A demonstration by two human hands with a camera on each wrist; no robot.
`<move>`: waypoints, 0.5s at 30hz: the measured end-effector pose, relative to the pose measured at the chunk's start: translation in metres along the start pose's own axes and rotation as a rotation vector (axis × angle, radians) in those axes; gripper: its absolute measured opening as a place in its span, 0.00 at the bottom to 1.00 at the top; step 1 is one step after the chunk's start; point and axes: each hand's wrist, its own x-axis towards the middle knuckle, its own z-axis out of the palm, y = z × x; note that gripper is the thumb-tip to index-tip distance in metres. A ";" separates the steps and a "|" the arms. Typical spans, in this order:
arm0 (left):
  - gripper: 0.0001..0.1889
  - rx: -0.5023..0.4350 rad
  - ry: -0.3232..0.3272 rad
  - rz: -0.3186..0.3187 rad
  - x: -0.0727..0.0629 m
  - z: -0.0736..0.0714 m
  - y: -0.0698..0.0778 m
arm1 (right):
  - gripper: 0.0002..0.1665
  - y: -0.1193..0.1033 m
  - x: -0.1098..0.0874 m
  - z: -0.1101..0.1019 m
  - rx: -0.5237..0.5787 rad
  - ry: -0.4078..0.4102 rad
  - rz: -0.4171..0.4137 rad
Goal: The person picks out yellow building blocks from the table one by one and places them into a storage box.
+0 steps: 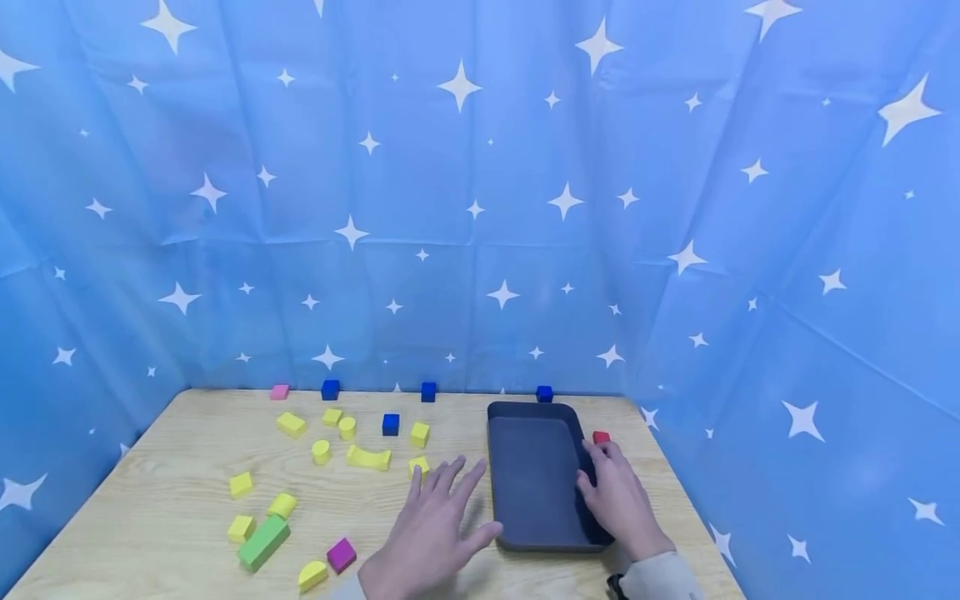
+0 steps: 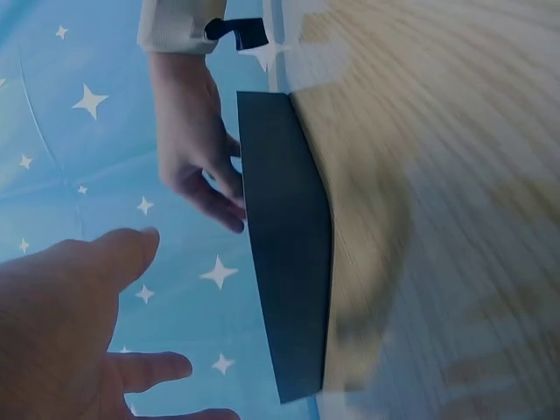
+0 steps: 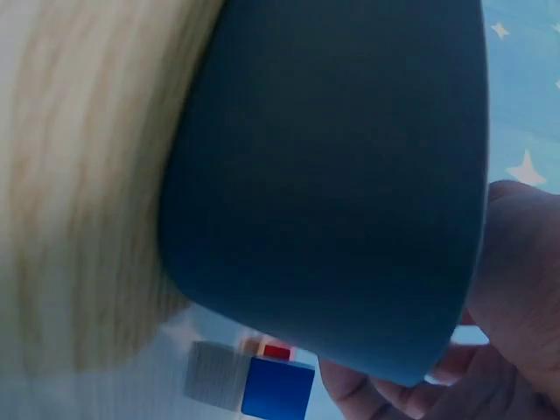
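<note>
A dark grey rectangular tray lies on the wooden table with its long side pointing away from me. My right hand is at the tray's right rim, fingers bent about it and the thumb over the inner side; the exact contact is partly hidden. The right wrist view shows the tray's outer wall close up, with curled fingers partly behind its corner. To the left of the tray, my left hand hovers with fingers spread, holding nothing, its thumb near the rim. A red block sits just beyond the right fingers.
Several yellow blocks lie scattered left of the tray. A green block and a purple block lie nearer me. Blue blocks and a pink block stand toward the back edge. A starred blue curtain surrounds the table.
</note>
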 end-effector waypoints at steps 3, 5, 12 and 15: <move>0.43 -0.044 -0.010 -0.027 0.007 0.006 0.005 | 0.33 -0.001 0.005 0.003 0.025 0.019 -0.010; 0.42 -0.073 -0.025 -0.052 0.012 0.010 0.008 | 0.33 -0.002 0.007 0.004 0.036 0.014 -0.006; 0.35 -0.145 -0.026 -0.087 0.030 0.023 0.021 | 0.36 -0.005 0.012 0.001 0.073 -0.054 0.051; 0.32 -0.150 0.005 -0.094 0.033 0.027 0.021 | 0.37 -0.007 0.012 -0.002 0.093 -0.096 0.070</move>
